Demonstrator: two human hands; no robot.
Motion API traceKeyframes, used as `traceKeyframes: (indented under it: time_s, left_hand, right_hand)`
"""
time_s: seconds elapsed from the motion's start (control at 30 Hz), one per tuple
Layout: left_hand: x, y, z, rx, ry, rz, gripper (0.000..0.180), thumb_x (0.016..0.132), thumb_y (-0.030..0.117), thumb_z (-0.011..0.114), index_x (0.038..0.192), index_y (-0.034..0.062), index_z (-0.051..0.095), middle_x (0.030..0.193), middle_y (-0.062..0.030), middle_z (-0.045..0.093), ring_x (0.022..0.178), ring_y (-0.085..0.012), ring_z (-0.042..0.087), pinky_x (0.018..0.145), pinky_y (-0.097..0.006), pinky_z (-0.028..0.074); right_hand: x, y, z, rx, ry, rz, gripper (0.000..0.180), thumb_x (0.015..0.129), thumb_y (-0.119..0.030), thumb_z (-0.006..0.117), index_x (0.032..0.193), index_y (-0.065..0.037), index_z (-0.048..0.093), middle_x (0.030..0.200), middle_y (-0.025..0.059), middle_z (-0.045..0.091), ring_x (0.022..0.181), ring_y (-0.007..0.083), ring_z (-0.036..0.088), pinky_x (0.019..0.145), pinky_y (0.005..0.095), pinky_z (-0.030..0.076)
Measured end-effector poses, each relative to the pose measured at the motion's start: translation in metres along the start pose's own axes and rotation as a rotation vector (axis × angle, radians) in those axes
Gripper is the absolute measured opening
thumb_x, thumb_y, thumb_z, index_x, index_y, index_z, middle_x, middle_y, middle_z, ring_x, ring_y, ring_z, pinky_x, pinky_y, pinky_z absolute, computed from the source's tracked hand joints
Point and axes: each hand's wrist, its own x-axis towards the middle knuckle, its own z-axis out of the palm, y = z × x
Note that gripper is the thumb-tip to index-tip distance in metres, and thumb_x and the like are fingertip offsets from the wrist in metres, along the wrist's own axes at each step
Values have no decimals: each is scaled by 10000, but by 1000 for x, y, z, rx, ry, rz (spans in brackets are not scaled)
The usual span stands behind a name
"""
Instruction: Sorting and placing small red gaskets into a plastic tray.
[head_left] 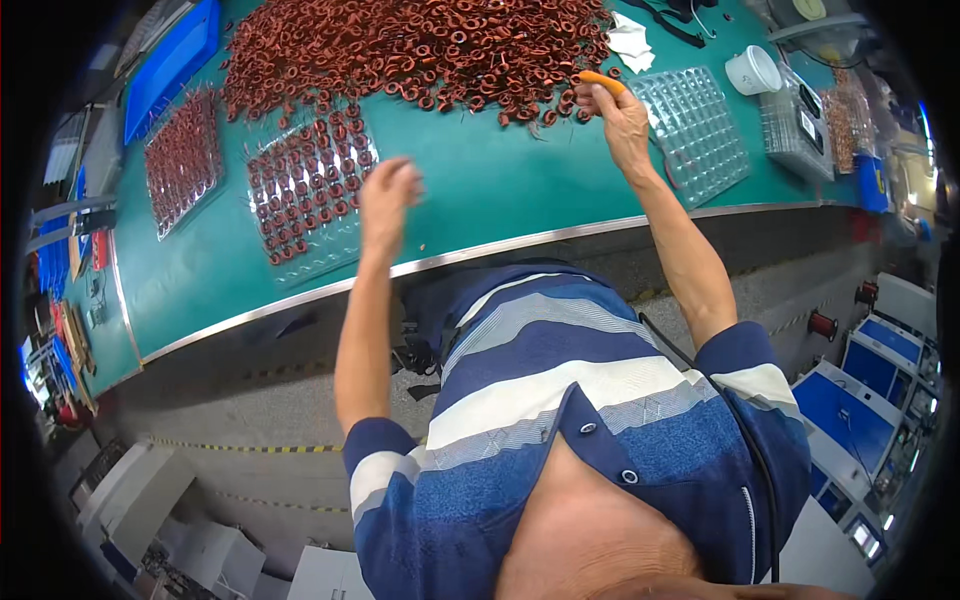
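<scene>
A large heap of reddish-brown wire-wound ring coils spreads over the far middle of the green table. My right hand is at the heap's right edge, an orange finger cot on one finger. Its fingers are drawn together; whatever is between them is too small to make out. My left hand, smeared by motion, hovers beside the right edge of a clear blister tray. Rows of coils fill most of that tray, while pockets along its near side are bare. Whether the left hand holds anything cannot be seen.
A coil-filled tray lies farther left, near a blue bin. On the right are a clear pocketed tray, a white tub, stacked clear trays and crumpled white paper. The table's front edge runs before me.
</scene>
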Motion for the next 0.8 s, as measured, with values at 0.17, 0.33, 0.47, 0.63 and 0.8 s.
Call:
traceKeyframes:
  time_s: [0.17, 0.33, 0.47, 0.63, 0.8]
  left_hand:
    - [0, 38, 101, -667, -503, -187, 395, 983, 283, 498, 1252, -3, 448, 970, -169, 634, 784, -218, 645, 681, -305, 540]
    - [2, 37, 116, -563, -538, -111, 308, 982, 247, 508, 1180, 13, 478, 898, -125, 624, 750, -179, 631, 642, -274, 522]
    - [-6, 44, 109, -417, -534, 1, 264, 957, 191, 549, 1164, 37, 493, 811, -66, 603, 671, -120, 574, 594, -241, 473]
    - [-18, 53, 108, 22, -321, 259, 222, 906, 108, 581, 1120, 50, 563, 767, -29, 605, 616, -90, 537, 555, -246, 456]
    - [-14, 36, 100, 77, -67, 308, 180, 902, 108, 584, 1068, 37, 581, 761, -36, 601, 612, -71, 530, 526, -237, 429]
  right_hand:
    - [-36, -48, 33, 235, -339, 63, 275, 970, -180, 539, 1166, -7, 624, 998, 96, 694, 877, 138, 649, 770, 245, 511]
    - [-49, -69, 40, -218, -202, -251, 183, 900, -122, 626, 1061, -65, 693, 860, 52, 675, 755, 107, 613, 656, 254, 490]
    - [-50, -61, 35, -375, -216, -212, 181, 879, -139, 653, 1034, -56, 696, 812, 81, 652, 675, 148, 587, 597, 280, 466]
    - [-53, -64, 40, -396, -211, -288, 131, 868, -131, 654, 936, -23, 684, 782, 110, 626, 649, 212, 580, 564, 323, 459]
    - [-76, -79, 56, -535, -101, -728, 85, 829, -89, 694, 887, -27, 689, 729, 114, 600, 586, 252, 565, 508, 327, 443]
